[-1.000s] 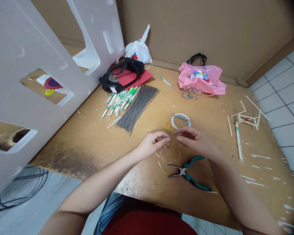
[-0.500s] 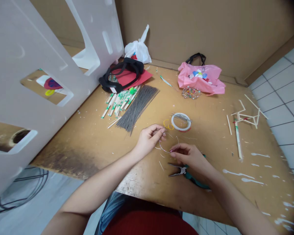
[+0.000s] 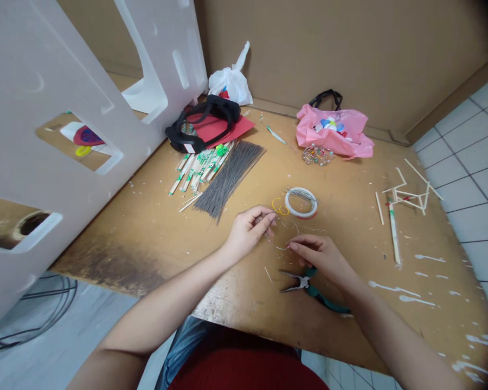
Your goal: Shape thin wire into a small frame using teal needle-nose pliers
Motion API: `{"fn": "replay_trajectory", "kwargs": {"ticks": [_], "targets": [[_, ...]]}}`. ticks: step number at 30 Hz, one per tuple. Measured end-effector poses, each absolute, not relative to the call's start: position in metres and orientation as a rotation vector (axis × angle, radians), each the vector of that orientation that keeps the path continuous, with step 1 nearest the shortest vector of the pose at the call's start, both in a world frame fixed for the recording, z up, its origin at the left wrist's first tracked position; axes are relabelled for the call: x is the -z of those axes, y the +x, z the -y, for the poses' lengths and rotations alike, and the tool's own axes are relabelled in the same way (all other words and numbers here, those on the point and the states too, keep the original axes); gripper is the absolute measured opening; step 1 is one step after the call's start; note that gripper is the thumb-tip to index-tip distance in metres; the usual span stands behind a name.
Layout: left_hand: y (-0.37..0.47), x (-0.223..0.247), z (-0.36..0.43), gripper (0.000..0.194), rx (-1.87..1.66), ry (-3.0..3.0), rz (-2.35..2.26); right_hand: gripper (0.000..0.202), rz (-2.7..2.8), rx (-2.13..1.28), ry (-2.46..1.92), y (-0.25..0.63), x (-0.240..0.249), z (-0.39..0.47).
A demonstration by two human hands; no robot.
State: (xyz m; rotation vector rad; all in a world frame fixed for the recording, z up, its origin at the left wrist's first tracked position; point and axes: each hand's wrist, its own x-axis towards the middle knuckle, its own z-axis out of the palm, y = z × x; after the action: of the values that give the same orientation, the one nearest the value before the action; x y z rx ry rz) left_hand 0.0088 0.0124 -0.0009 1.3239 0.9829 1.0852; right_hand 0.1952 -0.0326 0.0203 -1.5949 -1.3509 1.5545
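My left hand [image 3: 252, 230] is closed in a pinch on a thin silvery wire [image 3: 282, 248] bent into a curve. My right hand [image 3: 319, 255] pinches the same wire between thumb and forefinger, to the right and slightly nearer. The wire is so fine that its full outline cannot be made out. Just below the right hand lies a pair of pliers [image 3: 301, 282] with teal handles and spread jaws. Beyond both hands sits a white ring-shaped roll [image 3: 316, 205] with grey wires across it, beside a yellow coil [image 3: 284, 210].
A bundle of straight grey wires [image 3: 228, 181] lies beside wrapped chopsticks [image 3: 179, 177] and a black headset strap [image 3: 173, 132]. Farther back are a pink bag [image 3: 358, 138] and a wire-and-bead cluster [image 3: 318, 155]. A stick frame [image 3: 410, 200] rests on the right; a white plastic panel [image 3: 117, 108] stands left.
My right hand has shifted a little up and right, drawing away from the left and uncovering more of the pliers' handles. My left hand has barely moved.
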Motion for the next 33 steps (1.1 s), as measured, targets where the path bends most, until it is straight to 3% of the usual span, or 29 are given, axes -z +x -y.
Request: {"fn": "replay_trajectory", "kwargs": {"ticks": [18,33], "targets": [[0.012,0.005,-0.012,0.025,-0.993,1.373,-0.919,0.035,1.541,-1.198,-1.607,0.205,-0.013,0.004],[0.013,0.009,-0.013,0.027,-1.055,1.302,-1.015,0.035,1.448,-1.549,-1.632,0.203,-0.014,0.016]]}}
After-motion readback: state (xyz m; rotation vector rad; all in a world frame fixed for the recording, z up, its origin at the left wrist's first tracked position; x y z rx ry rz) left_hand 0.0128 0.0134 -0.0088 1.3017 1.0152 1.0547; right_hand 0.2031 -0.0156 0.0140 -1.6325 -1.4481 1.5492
